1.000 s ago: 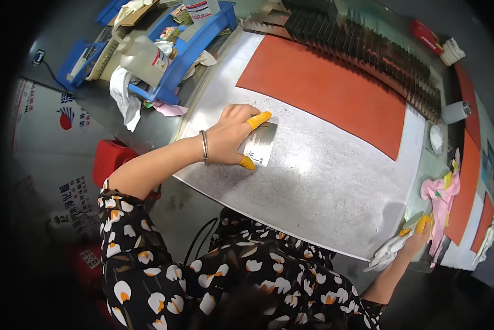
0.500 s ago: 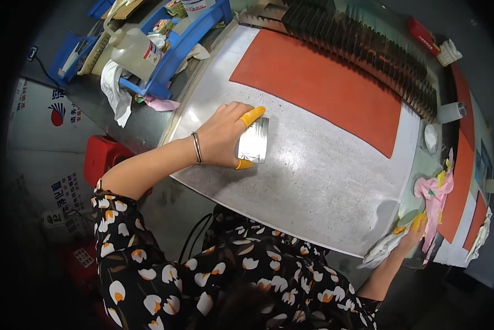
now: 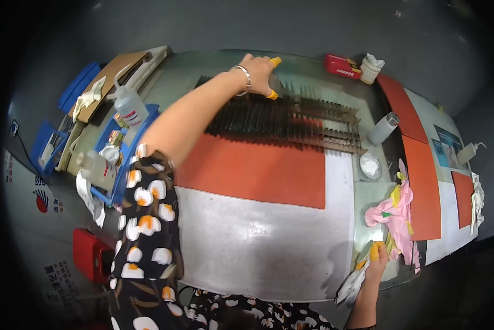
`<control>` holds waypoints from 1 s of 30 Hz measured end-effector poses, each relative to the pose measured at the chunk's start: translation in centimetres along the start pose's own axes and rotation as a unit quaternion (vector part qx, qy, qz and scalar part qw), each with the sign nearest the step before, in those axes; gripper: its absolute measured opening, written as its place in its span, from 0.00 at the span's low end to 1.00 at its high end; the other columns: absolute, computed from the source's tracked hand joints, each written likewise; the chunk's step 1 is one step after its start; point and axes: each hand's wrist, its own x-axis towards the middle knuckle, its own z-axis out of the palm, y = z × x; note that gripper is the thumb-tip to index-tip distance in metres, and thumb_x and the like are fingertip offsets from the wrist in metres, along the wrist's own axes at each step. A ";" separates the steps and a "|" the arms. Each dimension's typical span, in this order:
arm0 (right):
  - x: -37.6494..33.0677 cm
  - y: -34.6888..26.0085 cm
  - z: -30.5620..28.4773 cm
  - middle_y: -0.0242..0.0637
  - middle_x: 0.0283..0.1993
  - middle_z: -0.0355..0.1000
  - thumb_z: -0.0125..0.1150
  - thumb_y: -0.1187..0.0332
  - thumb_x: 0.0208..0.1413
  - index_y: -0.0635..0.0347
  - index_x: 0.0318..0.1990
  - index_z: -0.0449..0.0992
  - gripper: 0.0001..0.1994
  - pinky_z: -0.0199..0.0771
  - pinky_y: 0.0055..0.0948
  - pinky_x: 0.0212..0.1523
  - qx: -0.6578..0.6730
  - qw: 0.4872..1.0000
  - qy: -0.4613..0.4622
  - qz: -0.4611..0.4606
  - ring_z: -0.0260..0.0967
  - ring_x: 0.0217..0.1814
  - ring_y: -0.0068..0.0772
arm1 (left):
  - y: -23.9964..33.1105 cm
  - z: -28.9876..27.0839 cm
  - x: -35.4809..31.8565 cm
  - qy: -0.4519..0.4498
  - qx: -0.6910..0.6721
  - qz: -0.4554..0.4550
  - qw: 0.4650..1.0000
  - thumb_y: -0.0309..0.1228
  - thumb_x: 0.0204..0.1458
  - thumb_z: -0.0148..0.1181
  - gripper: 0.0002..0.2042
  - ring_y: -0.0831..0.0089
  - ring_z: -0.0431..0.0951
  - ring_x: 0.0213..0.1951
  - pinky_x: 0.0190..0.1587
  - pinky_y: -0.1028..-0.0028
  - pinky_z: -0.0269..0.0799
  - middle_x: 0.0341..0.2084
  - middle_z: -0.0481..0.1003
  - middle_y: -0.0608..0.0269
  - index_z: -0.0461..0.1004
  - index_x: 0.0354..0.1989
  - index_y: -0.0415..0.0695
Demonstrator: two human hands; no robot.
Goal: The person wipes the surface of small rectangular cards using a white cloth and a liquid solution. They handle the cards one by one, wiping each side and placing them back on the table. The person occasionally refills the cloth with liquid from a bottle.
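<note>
Where the left hand (image 3: pixel 256 72) grips, the plate (image 3: pixel 275 84) blurs

pale sheet (image 3: pixel 263 242) lay open at near middle, orange sheet (image 3: pixel 252 173) beyond lay flat, upright dark plates (image 3: pixel 263 120) barred far middle, left forearm (image 3: pixel 197 110) crossed over their left end, blue tray (image 3: pixel 127 168) blocked left, pink cloth (image 3: pixel 400 220) crowded right

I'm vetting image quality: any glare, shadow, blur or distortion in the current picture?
Head view: glare on the grey mat, a soft shadow beside it; same view: the mat's near edge bows, corners fade black; same view: detail between the left hand fingertips is indistinct.
</note>
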 end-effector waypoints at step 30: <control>-0.6 -1.8 0.2 0.28 0.26 0.65 0.56 0.66 0.52 0.62 0.36 0.68 0.09 0.61 0.17 0.23 0.023 0.995 -0.034 0.089 0.59 0.23 0.15 | -0.6 6.3 5.9 -0.260 0.082 -0.038 0.961 0.42 0.28 0.68 0.41 0.60 0.64 0.54 0.54 0.56 0.57 0.49 0.65 0.53 0.60 0.55 0.40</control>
